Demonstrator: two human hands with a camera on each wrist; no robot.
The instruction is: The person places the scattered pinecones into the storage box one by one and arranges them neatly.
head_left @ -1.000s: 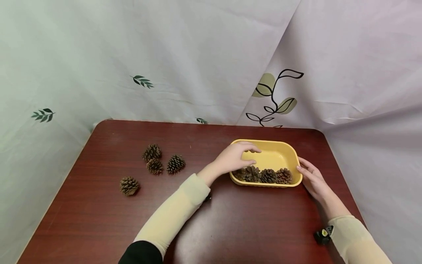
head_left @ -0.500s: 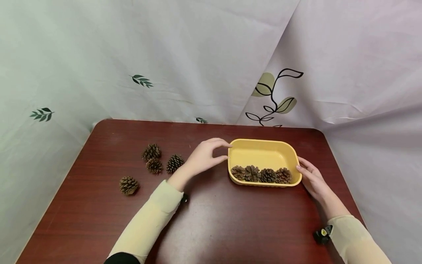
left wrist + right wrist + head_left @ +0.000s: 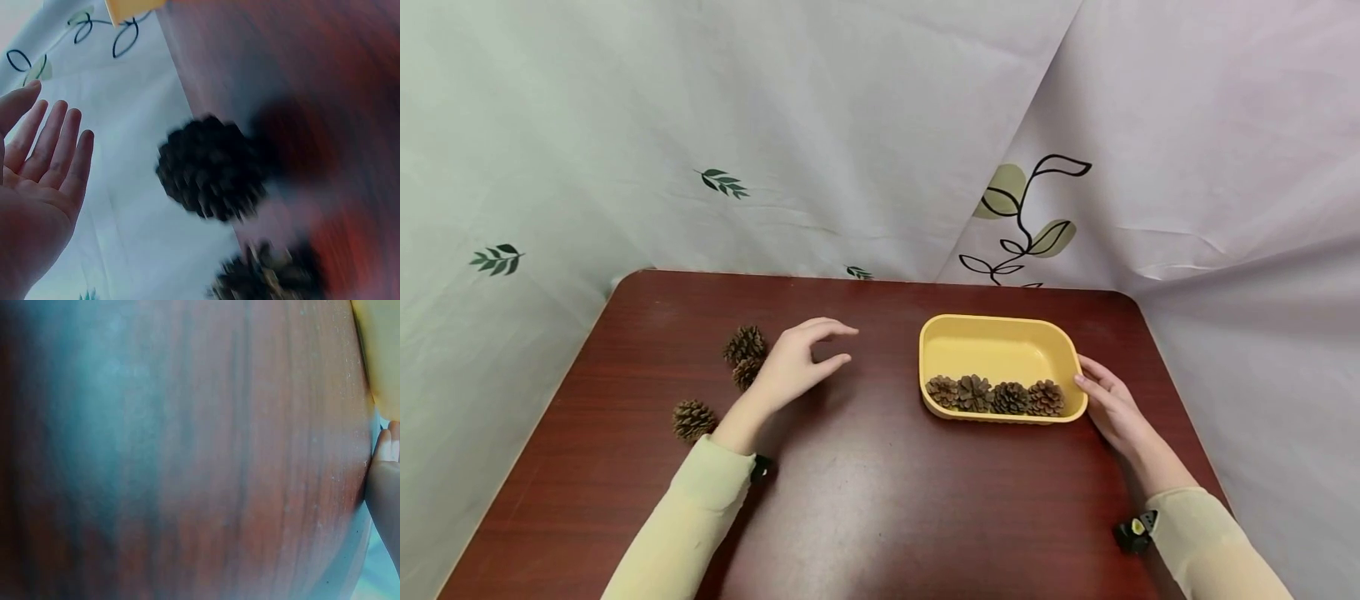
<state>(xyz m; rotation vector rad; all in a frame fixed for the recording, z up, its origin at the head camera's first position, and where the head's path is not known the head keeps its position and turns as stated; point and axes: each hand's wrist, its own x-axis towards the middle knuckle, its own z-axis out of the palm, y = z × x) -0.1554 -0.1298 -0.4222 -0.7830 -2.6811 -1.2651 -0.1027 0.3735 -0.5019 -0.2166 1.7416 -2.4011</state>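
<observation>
My left hand (image 3: 790,364) hovers over the left half of the table with thumb and fingers apart and nothing between them. Below it, the left wrist view has a dark pine cone (image 3: 209,169) and part of a second pine cone (image 3: 269,278). The head view places one pine cone (image 3: 746,344) beyond the wrist, another (image 3: 747,372) partly covered by the hand, and one (image 3: 693,420) nearer the front. My right hand (image 3: 1117,414) touches the right outer side of the yellow tub (image 3: 1000,321) with fairly straight fingers. Several pine cones (image 3: 973,394) line the tub's near side.
A dark red wooden table (image 3: 880,500) with rounded far corners carries everything. Behind and beside it hangs a pale cloth (image 3: 850,125) with printed leaves. Black wrist devices (image 3: 1133,533) sit under both forearms.
My left hand has left the tub and moved left to the loose pine cones, now covering one of them. The right hand and the tub have stayed nearly still.
</observation>
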